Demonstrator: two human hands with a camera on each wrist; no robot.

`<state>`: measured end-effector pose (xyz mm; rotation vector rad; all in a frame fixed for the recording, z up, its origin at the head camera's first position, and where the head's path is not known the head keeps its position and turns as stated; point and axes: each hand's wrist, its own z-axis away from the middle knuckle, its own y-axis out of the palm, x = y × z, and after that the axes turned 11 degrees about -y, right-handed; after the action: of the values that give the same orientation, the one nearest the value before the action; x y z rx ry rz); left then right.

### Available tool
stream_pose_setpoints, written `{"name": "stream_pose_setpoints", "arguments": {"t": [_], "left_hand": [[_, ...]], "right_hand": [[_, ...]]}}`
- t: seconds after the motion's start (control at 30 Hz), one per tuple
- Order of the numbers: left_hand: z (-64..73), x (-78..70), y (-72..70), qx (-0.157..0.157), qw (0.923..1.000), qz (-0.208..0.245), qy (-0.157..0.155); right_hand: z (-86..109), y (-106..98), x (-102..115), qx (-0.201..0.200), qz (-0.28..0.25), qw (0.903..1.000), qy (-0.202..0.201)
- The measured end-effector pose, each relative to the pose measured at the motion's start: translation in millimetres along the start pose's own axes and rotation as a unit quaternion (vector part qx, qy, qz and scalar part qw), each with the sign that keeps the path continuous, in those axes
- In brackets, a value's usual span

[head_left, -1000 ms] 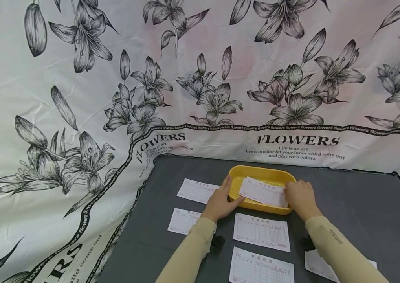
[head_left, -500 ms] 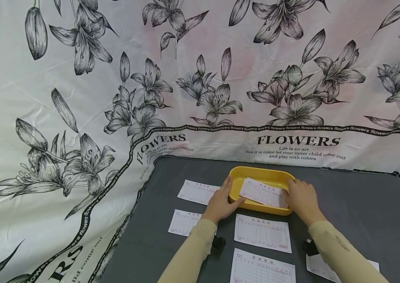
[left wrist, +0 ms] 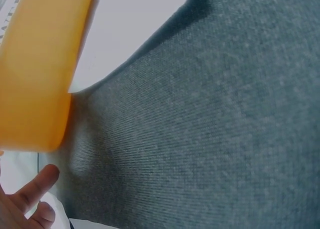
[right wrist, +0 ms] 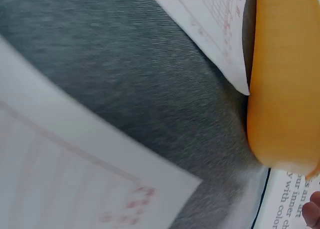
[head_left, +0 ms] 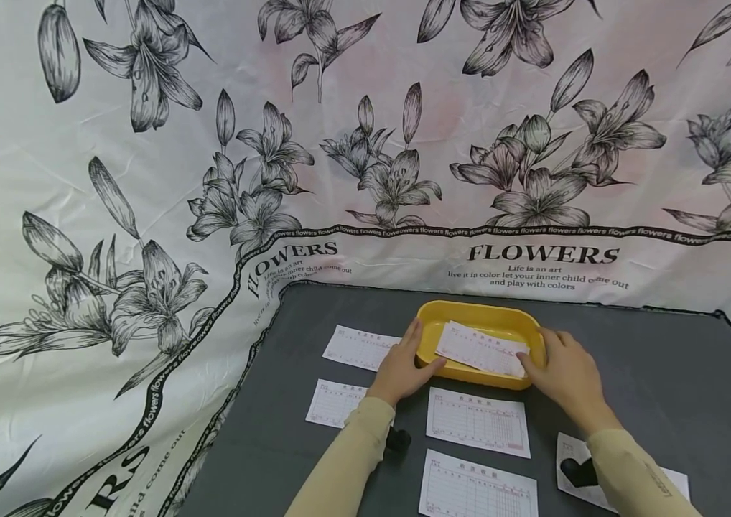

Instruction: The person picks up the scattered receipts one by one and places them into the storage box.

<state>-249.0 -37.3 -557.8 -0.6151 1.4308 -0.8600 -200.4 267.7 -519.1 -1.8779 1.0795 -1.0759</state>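
Note:
A shallow yellow tray (head_left: 469, 310) stands at the back middle of the table, with a printed paper slip (head_left: 478, 347) lying tilted inside. My left hand (head_left: 399, 370) holds the tray's left end, thumb along the near rim and fingers at the side. At the right end my right hand (head_left: 566, 370) holds the tray, its thumb over the rim by the slip and its fingers outside. Both wrist views show the tray's yellow wall (left wrist: 37, 69) close up; fingertips (left wrist: 42, 184) appear beyond its end in the left wrist view.
Printed slips lie around: one by the tray's left (head_left: 355, 347), one below it (head_left: 336, 402), two in front, the nearer one (head_left: 478, 485) cut by the frame, and one (head_left: 572, 459) under the right forearm. A flower-printed cloth (head_left: 391, 266) borders the grey table (head_left: 663, 373).
My right hand has shifted slightly right and its fingers have spread from the slip's corner to the tray's right end. The left hand and tray have stayed nearly still.

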Motion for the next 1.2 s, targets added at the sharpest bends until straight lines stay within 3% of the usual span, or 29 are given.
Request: {"name": "stream_pose_setpoints", "arguments": {"t": [0.5, 0.8, 0.97, 1.2], "left_hand": [[0.8, -0.9, 4.6, -0.001, 1.0000, 0.006, 0.005], [0.1, -1.9, 4.1, -0.001, 1.0000, 0.009, 0.004], [-0.6, -1.9, 5.3, -0.003, 0.9999, 0.007, 0.012], [-1.5, -0.3, 2.4, 0.001, 0.9999, 0.007, 0.011]], "right_hand": [[61.5, -21.6, -33.9, 0.018, -0.004, 0.9958, 0.090], [94.7, -39.6, -58.9, 0.060, 0.006, 0.9857, 0.157], [114.7, -46.4, -74.2, 0.097, 0.007, 0.9725, 0.212], [131.4, -52.3, -84.8, 0.146, 0.016, 0.9357, 0.321]]}}
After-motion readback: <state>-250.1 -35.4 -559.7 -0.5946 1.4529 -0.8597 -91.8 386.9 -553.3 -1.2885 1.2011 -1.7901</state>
